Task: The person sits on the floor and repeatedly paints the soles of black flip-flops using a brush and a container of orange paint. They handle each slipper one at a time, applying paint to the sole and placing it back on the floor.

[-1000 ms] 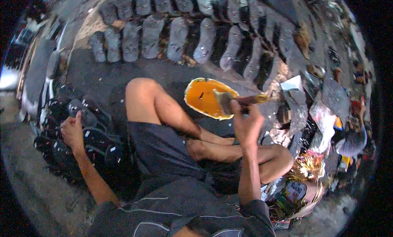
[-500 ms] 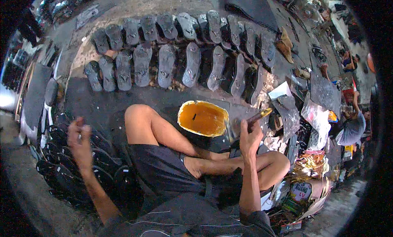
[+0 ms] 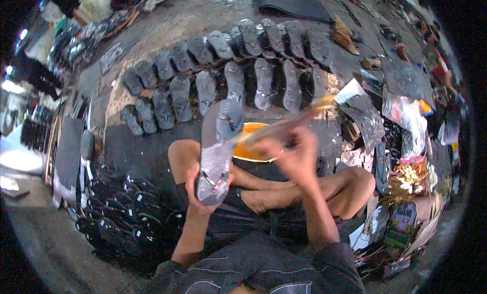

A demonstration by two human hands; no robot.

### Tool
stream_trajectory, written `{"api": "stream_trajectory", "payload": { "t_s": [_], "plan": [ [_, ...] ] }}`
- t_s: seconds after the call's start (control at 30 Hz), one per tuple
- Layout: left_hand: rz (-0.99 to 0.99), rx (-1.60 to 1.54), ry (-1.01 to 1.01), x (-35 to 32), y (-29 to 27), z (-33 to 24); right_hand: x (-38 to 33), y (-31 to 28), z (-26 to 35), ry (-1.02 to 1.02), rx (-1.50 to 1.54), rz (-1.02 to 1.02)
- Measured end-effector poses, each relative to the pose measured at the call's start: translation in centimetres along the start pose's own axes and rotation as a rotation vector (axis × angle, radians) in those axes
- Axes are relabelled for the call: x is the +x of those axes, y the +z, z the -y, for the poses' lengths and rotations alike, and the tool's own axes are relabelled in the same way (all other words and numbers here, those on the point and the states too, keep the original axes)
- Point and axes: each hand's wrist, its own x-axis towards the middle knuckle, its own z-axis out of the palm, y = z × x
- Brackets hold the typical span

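My left hand (image 3: pixel 192 191) grips the heel end of a dark grey sandal sole (image 3: pixel 215 152), held upright with its flat face toward me. The lower half of that face looks wet and shiny. In my right hand (image 3: pixel 299 157) is a brush (image 3: pixel 289 124), smeared by motion. Its bristle end is at the sole's right edge, and the yellowish handle end points up and right. Behind the sole and brush, partly hidden, stands a tub (image 3: pixel 257 161) with a pale rim, holding amber liquid.
Two curved rows of dark sandal soles (image 3: pixel 206 91) lie beyond the tub. Black strapped sandals (image 3: pixel 122 208) are heaped at left. At right are plastic bags (image 3: pixel 413 124), scraps and a cardboard box (image 3: pixel 403 223). A dark sheet (image 3: pixel 291 5) lies at the far side.
My left hand has come in from the left and now holds a sandal sole in front of me. My right hand has lifted the brush from the tub to the sole.
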Motion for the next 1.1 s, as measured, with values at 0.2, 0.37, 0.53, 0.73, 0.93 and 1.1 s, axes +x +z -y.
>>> {"api": "stream_trajectory", "payload": {
  "t_s": [0.2,0.37,0.53,0.73,0.93,1.1],
  "plan": [
    [-0.013,0.236,0.022,-0.2,-1.9,3.0,3.7,3.6,0.5,-0.617,-0.154,-0.339],
    [-0.007,0.126,0.067,0.4,-1.1,2.0,-5.5,4.0,-2.4,-0.405,-0.063,-0.002],
    [0.204,0.261,-0.088,-0.1,-3.0,1.4,1.8,-1.0,0.8,-0.356,-0.028,-0.443],
    [0.009,0.398,-0.158,0.1,-1.2,2.6,3.8,-4.7,-1.5,-0.294,-0.243,-0.491],
    [-0.034,0.452,-0.073,4.8,2.1,2.5,-7.9,2.4,-0.5,-0.487,-0.047,0.133],
    [0.13,0.078,-0.051,5.7,0.8,3.8,-3.5,2.3,0.5,-0.197,0.126,-0.141]
  ]
}}
